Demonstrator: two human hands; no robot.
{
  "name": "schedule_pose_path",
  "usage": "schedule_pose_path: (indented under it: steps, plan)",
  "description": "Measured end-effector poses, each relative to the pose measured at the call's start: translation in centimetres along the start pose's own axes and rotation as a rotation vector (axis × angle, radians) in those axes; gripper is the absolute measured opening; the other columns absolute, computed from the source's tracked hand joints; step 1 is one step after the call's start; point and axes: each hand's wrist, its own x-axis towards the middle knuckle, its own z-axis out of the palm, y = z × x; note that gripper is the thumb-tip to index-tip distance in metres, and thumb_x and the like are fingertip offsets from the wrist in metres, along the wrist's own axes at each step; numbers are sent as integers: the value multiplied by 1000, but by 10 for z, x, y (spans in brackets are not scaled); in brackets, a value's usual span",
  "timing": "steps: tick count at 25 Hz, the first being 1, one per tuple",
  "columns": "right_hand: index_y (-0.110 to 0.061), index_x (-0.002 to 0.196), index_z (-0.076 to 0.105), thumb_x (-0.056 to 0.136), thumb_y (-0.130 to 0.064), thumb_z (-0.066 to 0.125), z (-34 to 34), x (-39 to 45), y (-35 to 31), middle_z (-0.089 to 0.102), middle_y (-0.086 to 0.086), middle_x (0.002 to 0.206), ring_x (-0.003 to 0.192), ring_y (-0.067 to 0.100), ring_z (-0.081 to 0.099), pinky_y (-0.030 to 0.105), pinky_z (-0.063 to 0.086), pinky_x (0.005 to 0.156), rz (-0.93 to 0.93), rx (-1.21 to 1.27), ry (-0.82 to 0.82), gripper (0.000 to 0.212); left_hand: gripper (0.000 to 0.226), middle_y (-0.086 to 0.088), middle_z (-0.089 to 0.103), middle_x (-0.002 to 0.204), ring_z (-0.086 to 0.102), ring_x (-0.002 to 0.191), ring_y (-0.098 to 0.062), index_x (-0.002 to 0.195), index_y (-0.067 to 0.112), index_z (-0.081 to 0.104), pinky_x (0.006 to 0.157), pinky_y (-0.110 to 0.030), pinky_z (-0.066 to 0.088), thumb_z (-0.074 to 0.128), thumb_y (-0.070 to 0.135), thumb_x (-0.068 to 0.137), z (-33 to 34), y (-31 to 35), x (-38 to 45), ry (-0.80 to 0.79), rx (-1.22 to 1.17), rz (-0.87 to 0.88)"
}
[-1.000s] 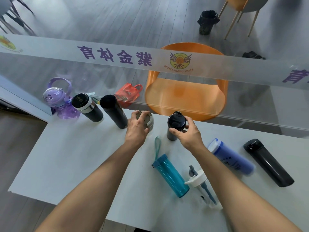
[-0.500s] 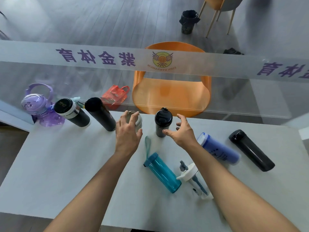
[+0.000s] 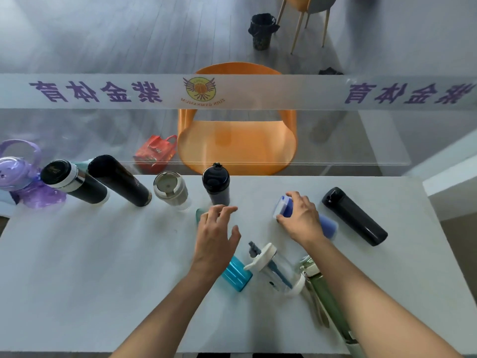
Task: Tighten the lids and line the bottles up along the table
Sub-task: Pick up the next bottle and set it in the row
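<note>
Right hand [image 3: 300,218] seemingly cups the lying blue bottle [image 3: 285,208]; left hand [image 3: 215,233] hovers, fingers spread.

White table [image 3: 77,267] against glass partition [image 3: 103,130] with frosted band, purple lettering. Beyond: grey plank floor [image 3: 129,34], orange chair [image 3: 237,146], red bag [image 3: 154,152], black bin [image 3: 262,31], wooden-legged chair [image 3: 307,11].

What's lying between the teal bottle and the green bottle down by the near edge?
In the head view, a clear bottle with a white lid lies on its side between the teal bottle and the green bottle.
</note>
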Motion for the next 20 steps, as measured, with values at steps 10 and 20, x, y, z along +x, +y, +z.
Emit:
schedule_pose_path:
  steps: [10, 20]
  plan:
    - [-25, 144, 34, 75, -39, 73, 28, 54, 39, 51, 9, 136, 124, 32, 49, 43, 35, 102, -149, -382, -117, 80, 68, -9, 37, 152, 37, 136, -31, 144, 22, 40, 113, -43, 35, 66, 19, 82, 3, 28, 53, 182, 308, -104]
    - [-20, 135, 43, 67, -43, 74, 16, 58, 16, 57, 10, 124, 112, 35, 54, 44, 39, 95, -238, -205, 53, 78, 51, -7, 50, 146, 40, 136, -35, 138, 18, 53, 110, -46, 34, 62, 17, 88, -7, 6, 95, 107, 375, -89]
